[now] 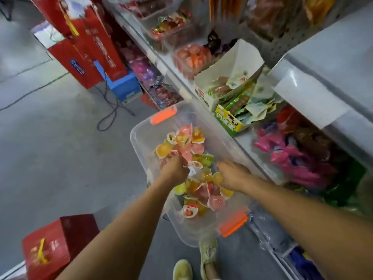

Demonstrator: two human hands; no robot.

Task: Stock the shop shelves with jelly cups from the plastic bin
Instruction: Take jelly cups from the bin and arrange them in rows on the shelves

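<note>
A clear plastic bin (pixel 145 136) with orange latches stands on the floor against the shelf unit. Several jelly cups (pixel 181 144) in pink, orange, yellow and green lie heaped inside it. My left hand (pixel 175 168) reaches into the pile and its curled fingers grip jelly cups. My right hand (pixel 232 174) lies palm down on the cups at the bin's right side, fingers bent into the heap; whether it holds any is hidden. A clear tub of pink and orange jelly cups (pixel 191 57) sits on the shelf above.
White shelves (pixel 248 142) run along the right, packed with open cartons of snack packets (pixel 232 93) and pink wrapped sweets (pixel 292 156). Red gift boxes (pixel 88 49) stand at the far left, another red box (pixel 56 247) near my left. Cables cross the grey floor.
</note>
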